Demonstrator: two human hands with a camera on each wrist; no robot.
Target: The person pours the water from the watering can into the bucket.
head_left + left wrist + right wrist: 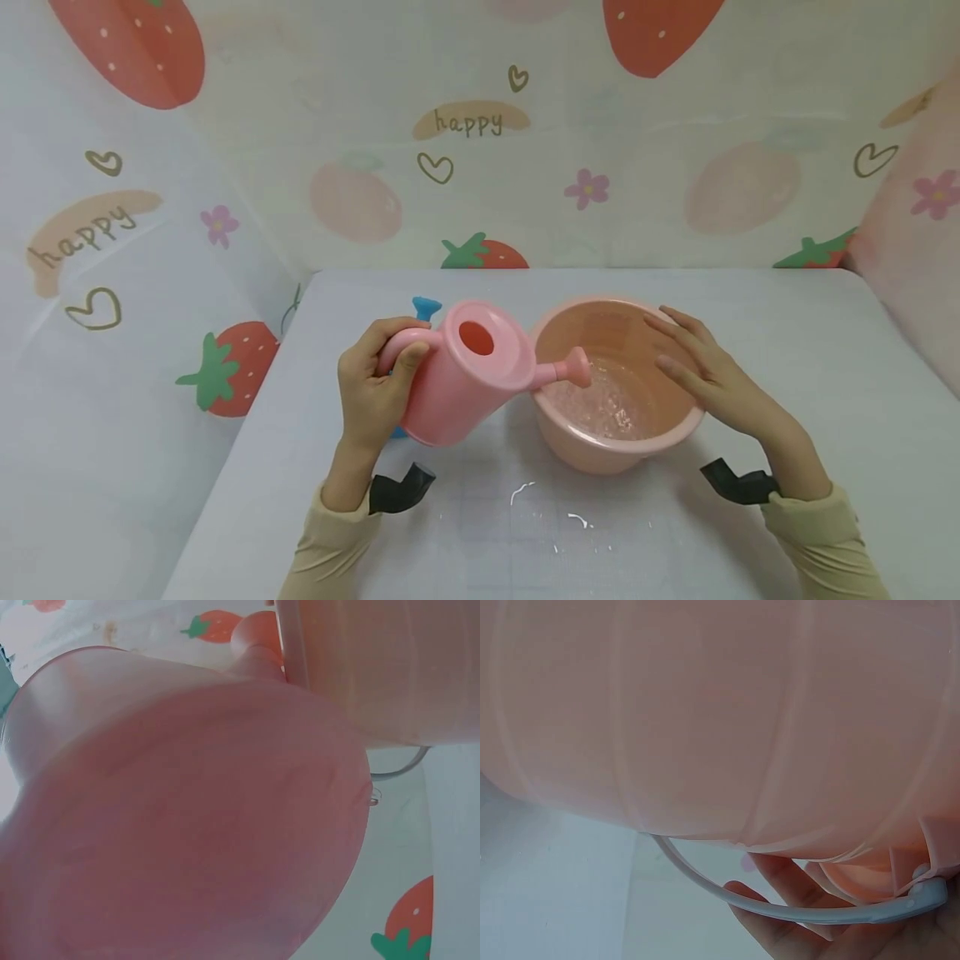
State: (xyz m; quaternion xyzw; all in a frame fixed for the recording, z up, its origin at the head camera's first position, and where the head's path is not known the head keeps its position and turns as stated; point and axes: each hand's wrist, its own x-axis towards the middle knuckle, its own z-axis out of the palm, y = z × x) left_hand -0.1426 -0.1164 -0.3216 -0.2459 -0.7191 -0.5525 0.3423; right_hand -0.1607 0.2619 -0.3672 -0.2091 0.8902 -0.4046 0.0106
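Observation:
My left hand [369,396] grips the handle of a pink watering can [457,392], which is tilted towards the right. Its spout reaches over the near-left rim of a peach-pink bucket [592,457], and disturbed, bubbly water [611,412] shows inside. The can's pink base [187,825] fills much of the left wrist view. My right hand [712,375] rests at the bucket's right rim, its fingers extended over the opening. In the right wrist view the bucket's grey carrying handle [795,911] crosses below the ribbed wall, close to my fingers.
A blue object with a flared top [426,308] stands behind the watering can, mostly hidden by it. Small splashes of water [577,521] lie on the white table [525,558] before the bucket. A strawberry-patterned sheet [645,108] covers the walls around the table.

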